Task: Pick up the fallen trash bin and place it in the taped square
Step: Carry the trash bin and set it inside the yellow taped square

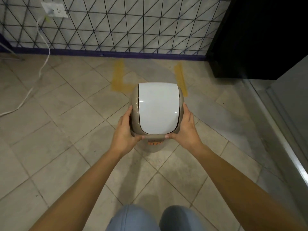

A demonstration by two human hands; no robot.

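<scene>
Blue-trousered knees (150, 219) sit nearest the camera, bare forearms reaching out above them. Left hand (124, 130) and right hand (187, 125) each keep a closed grip on a side of the grey plastic trash bin with its white swing lid (157, 110). Its long axis runs roughly vertical, lid up toward the camera, base toward the tiled floor (58, 155). The carrying step looks under way: the bin sits at the near edge of the yellow taped square (118, 75), so it likely needs moving farther, then lowering inside.
</scene>
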